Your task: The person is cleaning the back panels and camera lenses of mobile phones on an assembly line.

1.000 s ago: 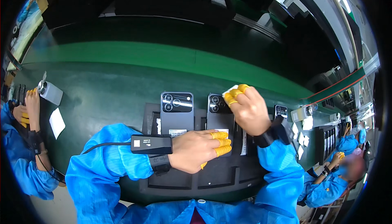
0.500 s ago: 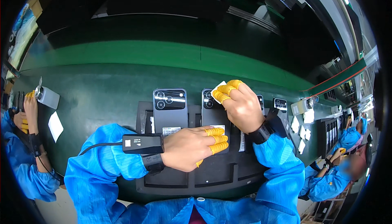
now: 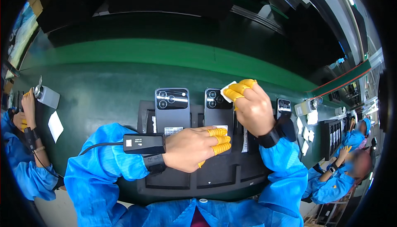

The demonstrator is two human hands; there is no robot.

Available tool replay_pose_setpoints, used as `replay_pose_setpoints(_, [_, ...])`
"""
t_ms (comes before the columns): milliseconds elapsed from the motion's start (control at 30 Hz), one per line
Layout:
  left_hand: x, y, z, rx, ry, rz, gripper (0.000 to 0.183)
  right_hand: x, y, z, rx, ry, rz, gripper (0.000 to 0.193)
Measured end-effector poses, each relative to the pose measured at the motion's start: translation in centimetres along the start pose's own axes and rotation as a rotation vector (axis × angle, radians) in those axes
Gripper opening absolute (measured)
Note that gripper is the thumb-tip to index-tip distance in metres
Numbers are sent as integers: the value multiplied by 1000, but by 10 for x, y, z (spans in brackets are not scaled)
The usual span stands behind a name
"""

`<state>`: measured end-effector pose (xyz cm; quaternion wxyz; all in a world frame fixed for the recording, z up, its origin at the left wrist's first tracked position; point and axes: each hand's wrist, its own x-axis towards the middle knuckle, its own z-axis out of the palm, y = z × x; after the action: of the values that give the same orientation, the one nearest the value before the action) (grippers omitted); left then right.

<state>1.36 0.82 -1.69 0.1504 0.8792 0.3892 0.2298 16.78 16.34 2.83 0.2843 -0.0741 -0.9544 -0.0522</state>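
Observation:
My left hand lies flat across the lower part of a dark smartphone, its fingers stretched out in yellow finger cots. That phone rests back side up on a black tray. Between its fingertips, my right hand, also in yellow finger cots, pinches a folded white wipe at the upper right corner of the phone, by the camera panel. Whether the wipe touches the glass I cannot tell. Left of it, a second grey smartphone sits in the tray, its lower end partly covered by my left hand.
Another phone is to the right. Beyond it stand a dispenser bottle and several white wipes. On the left are another bottle, a white sheet and a co-worker's hands. Another person sits at the right.
My right hand has shifted right with the wipe, uncovering more of the phone's camera panel. The left hand has hardly moved.

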Motion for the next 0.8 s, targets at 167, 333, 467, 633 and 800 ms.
replay_pose_setpoints(167, [-2, 0, 4, 8, 16, -32, 68, -14, -14, 5, -15, -78, 116, 20])
replay_pose_setpoints(333, [-3, 3, -1, 1, 36, -34, 63, -24, -34, -17, 56, -192, 165, 20])
replay_pose_setpoints(467, [0, 1, -5, -23, -81, -48, 60, -15, -36, -3, 95, -93, 39, 22])
replay_pose_setpoints(633, [-2, 3, -1, -30, -22, -60, 58, -24, -24, 6, 66, -46, -102, 24])
replay_pose_setpoints(800, [-3, 3, -1, -31, 51, -25, 58, -28, -5, -24, -35, -185, -4, 9])
